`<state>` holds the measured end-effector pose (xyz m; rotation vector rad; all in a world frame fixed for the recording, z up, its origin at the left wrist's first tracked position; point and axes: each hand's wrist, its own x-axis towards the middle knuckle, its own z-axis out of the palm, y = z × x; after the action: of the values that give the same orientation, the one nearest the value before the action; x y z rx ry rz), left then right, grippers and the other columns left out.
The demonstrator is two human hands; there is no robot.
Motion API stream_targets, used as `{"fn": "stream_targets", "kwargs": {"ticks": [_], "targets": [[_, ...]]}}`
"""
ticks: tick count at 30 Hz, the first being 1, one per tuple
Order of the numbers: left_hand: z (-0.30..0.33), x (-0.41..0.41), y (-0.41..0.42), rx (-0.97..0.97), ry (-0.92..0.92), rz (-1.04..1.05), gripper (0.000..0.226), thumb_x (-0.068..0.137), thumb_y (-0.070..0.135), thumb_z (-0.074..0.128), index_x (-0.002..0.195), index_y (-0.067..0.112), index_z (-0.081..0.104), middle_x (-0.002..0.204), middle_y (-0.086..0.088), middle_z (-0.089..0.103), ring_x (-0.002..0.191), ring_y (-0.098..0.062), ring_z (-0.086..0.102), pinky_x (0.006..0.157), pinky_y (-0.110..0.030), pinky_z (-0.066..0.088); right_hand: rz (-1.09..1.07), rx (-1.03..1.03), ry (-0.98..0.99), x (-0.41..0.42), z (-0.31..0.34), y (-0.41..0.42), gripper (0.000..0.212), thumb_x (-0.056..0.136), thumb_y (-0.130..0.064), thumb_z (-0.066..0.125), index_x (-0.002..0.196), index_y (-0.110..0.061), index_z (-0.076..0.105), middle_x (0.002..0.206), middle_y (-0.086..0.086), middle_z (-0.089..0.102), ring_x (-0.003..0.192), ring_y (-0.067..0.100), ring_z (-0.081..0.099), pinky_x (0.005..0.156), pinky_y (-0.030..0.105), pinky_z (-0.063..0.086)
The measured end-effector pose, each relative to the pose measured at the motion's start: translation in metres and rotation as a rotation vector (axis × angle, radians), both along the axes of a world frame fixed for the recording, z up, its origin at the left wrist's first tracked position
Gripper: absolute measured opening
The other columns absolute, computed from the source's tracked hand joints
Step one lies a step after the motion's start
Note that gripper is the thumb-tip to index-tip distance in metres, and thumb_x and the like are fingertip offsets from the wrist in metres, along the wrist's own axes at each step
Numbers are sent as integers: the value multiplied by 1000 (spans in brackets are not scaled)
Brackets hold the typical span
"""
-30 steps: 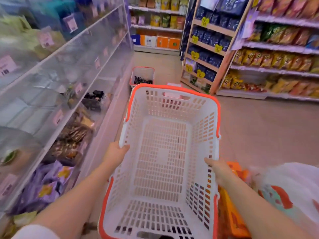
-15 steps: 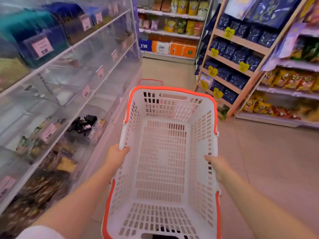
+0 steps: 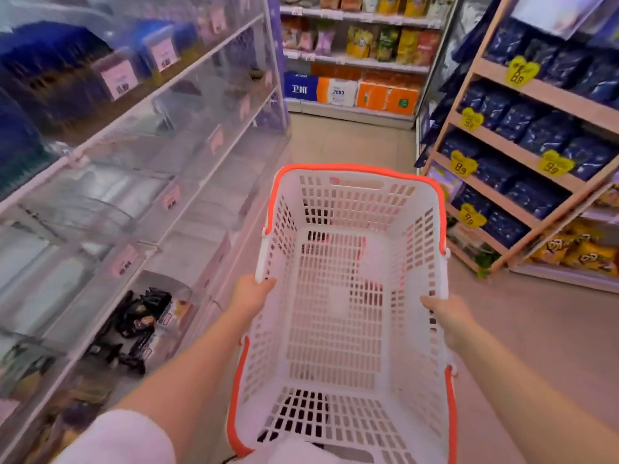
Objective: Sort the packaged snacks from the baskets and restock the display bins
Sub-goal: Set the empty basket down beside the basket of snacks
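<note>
Head view, item one: white basket [image 3: 338,316] with orange rim, empty, being carried level in front of the person, long axis pointing down the aisle. Left hand [image 3: 252,294] is gripping the left rim near its middle, fingers curled over the edge; right hand [image 3: 447,318] is gripping the right rim opposite, fingers hooked inside the wall.

Item two: clear display bins [image 3: 140,182], running along the left edge of the aisle in tiers. Most compartments near the basket are looking bare or nearly so; one low bin just left of the left forearm is holding a small heap of dark packaged snacks [image 3: 140,326]. Pink price tags [image 3: 119,78] are hanging on the bin fronts; print is too blurred to read.

Item three: wooden rack [image 3: 522,152] of dark blue bags, standing at the right edge of the aisle, well apart from the basket.

Change noted: compared with half a second ago, the view is advancing along the aisle. The rack and far shelves are sitting closer, the dark snack bin is dropping back beside the forearm, and the second basket on the floor ahead is showing only through the slots of the carried one. The grip on both rims is unchanged.

Meaning for the task: judged as a transit step. The carried basket holds nothing to sort, so it is probably being taken away or swapped, while the bins alongside are awaiting restocking.
</note>
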<state>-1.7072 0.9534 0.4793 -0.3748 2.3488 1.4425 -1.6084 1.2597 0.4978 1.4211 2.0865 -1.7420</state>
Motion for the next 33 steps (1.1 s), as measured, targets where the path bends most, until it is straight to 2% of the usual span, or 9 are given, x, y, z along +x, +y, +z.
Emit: {"fn": "stream_targets", "kwargs": {"ticks": [7, 10, 14, 20, 23, 25, 27, 29, 33], "targets": [[25, -167, 63, -24, 44, -81, 8, 90, 14, 57, 91, 6, 55, 77, -13, 52, 57, -17, 45, 50, -26, 36, -54, -72, 10, -147, 9, 57, 34, 92, -7, 56, 123, 5, 51, 118, 24, 60, 103, 41, 58, 88, 52, 49], [20, -215, 82, -54, 57, -65, 14, 90, 10, 56, 100, 1, 60, 76, -13, 53, 56, -16, 46, 50, -26, 37, -54, -86, 10, -201, 0, 77, 28, 91, -3, 56, 117, 6, 54, 115, 26, 60, 92, 36, 59, 82, 47, 49], [0, -271, 96, -72, 21, 14, 25, 91, 13, 54, 112, 1, 60, 71, -5, 58, 55, -15, 50, 50, -27, 41, 53, -113, -24, -286, -21, 103, 25, 92, -5, 55, 114, 5, 56, 108, 26, 62, 88, 38, 62, 79, 49, 51], [-56, -321, 106, -151, -62, 285, 32, 91, 8, 48, 123, 3, 53, 91, -16, 60, 65, -25, 55, 61, -32, 44, 325, -93, -237, -414, -71, 122, 38, 89, -10, 61, 122, 6, 51, 128, 23, 50, 107, 40, 56, 91, 52, 47], [-98, -314, 114, -124, -146, 460, 45, 92, 4, 46, 137, 8, 42, 120, -21, 58, 102, -37, 59, 87, -43, 49, 539, -38, -347, -453, -98, 115, 9, 86, -5, 61, 88, 3, 57, 73, 17, 55, 58, 27, 54, 55, 29, 47], [-129, -299, 125, -156, -257, 528, 45, 93, 7, 47, 137, 8, 42, 127, -22, 56, 111, -36, 56, 94, -40, 46, 646, 29, -404, -463, -124, 105, 19, 83, -3, 63, 68, -6, 52, 54, 10, 47, 40, 19, 42, 39, 20, 33], [-154, -281, 141, -211, -313, 514, 40, 93, 10, 48, 132, 7, 49, 127, -19, 57, 113, -32, 56, 95, -36, 44, 771, 55, -437, -460, -151, 87, 21, 80, -3, 63, 66, -9, 51, 59, 9, 48, 52, 22, 49, 48, 24, 35], [-172, -264, 163, -112, -329, 447, 33, 95, 14, 48, 126, 4, 54, 127, -18, 57, 116, -30, 54, 97, -34, 42, 876, 53, -483, -446, -177, 68, 5, 79, -5, 62, 78, -5, 57, 75, 16, 55, 74, 28, 56, 61, 30, 42], [-212, -238, 202, 58, -429, 108, 36, 98, 32, 43, 123, 9, 57, 128, -10, 57, 116, -22, 52, 88, -20, 35, 942, 37, -605, -415, -242, 37, 26, 79, -9, 62, 100, 6, 63, 97, 25, 65, 93, 39, 65, 82, 45, 54]]}}
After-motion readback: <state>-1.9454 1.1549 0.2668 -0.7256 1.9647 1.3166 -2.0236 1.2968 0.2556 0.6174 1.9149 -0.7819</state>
